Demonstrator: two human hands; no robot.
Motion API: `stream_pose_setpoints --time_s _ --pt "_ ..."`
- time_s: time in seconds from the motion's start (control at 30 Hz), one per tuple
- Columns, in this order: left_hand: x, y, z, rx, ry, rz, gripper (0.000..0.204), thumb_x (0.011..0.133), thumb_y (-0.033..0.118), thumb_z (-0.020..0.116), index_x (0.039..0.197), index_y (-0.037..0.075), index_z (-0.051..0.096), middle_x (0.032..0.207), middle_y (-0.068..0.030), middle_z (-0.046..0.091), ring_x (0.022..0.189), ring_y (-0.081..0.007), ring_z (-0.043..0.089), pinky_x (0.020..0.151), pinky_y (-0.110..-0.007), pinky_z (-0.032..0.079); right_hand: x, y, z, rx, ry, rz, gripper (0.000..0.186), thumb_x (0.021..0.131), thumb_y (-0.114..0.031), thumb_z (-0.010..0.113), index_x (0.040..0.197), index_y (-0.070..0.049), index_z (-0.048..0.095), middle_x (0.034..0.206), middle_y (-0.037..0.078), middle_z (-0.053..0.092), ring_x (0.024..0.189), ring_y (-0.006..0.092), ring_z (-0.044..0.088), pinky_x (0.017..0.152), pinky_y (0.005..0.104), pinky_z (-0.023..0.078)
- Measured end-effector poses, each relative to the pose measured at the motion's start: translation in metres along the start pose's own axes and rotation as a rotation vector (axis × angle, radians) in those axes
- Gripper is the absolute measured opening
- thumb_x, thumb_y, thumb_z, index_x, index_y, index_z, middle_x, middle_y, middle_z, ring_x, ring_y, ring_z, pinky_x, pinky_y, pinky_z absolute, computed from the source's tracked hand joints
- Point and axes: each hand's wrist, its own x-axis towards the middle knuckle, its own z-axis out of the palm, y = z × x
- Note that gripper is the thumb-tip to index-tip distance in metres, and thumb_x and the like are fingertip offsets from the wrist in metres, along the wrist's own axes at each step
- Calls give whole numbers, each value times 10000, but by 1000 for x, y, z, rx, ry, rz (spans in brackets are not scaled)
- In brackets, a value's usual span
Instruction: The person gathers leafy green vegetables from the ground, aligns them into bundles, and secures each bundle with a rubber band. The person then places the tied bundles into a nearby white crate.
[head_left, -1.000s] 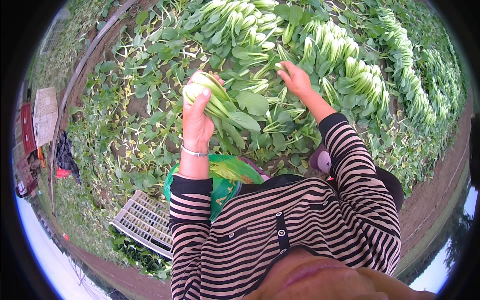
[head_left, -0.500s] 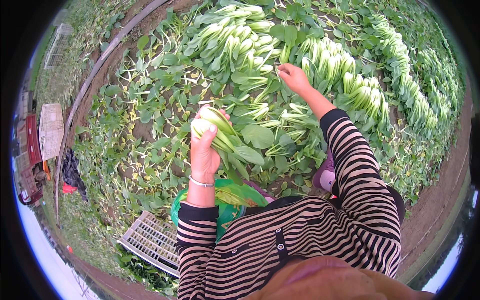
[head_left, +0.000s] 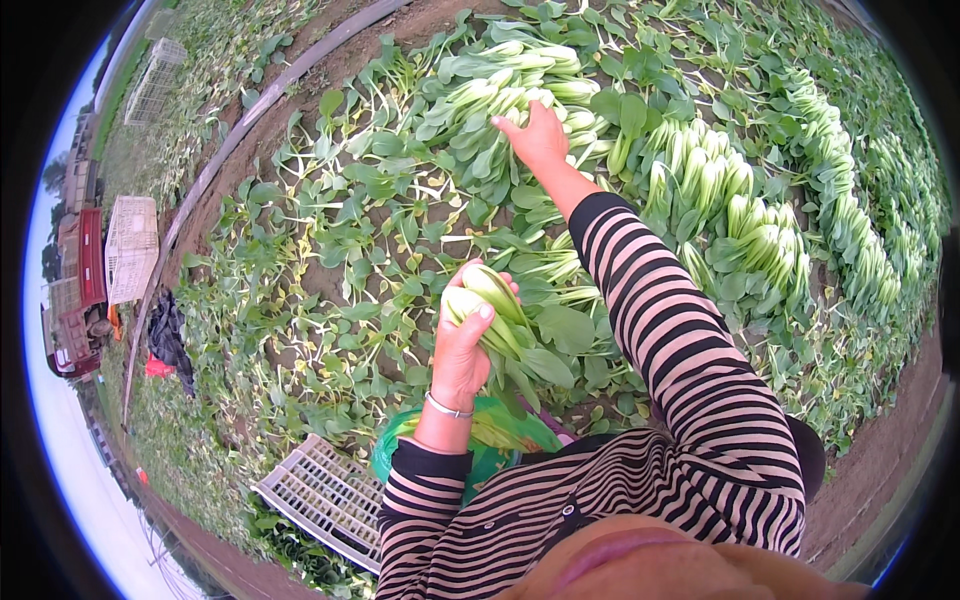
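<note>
My left hand point(head_left: 460, 362) is closed around a small bunch of bok choy point(head_left: 498, 305), pale stem ends up and leaves trailing toward lower right. Farther out, my right hand point(head_left: 541, 142) reaches over a heap of bok choy point(head_left: 478, 103), thumb spread to the left. Its fingertips touch or hover just above the white stems, partly hidden, with nothing visibly held. A second bok choy heap point(head_left: 688, 165) lies right of my right forearm, with a smaller heap point(head_left: 765, 240) beside it. Some loose plants lie beneath that forearm.
A green plastic bag point(head_left: 545, 432) with leaves sits close to my body. Left of it stands a slatted plastic crate point(head_left: 322, 492). A dark hose point(head_left: 235, 135) curves along the bed. Beyond are a pale crate point(head_left: 132, 250) and red vehicle point(head_left: 88, 255). Bok choy rows point(head_left: 832, 170) lie at right.
My right hand has moved left and farther out, from between the heaps onto the left heap. My left hand still grips its bunch. The whole view has shifted somewhat.
</note>
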Motion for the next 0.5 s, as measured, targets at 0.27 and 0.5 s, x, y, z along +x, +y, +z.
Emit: stream_pose_setpoints --time_s 0.27,0.5 --pt "2 6 4 -15 -44 -30 712 827 157 743 1429 53 378 1247 -171 588 1154 -278 604 1013 -421 502 16 89 13 557 -88 -74 612 769 -125 703 1354 -44 544 1226 159 649 1030 245 647 911 368 508" --pt "-9 1 -4 -5 -56 9 655 848 187 739 1406 70 417 1266 -179 576 1166 -299 589 1055 -462 482 -94 155 -96 1018 -489 256 391 861 -120 600 1251 -143 617 1129 -33 659 979 96 572 807 264 446"
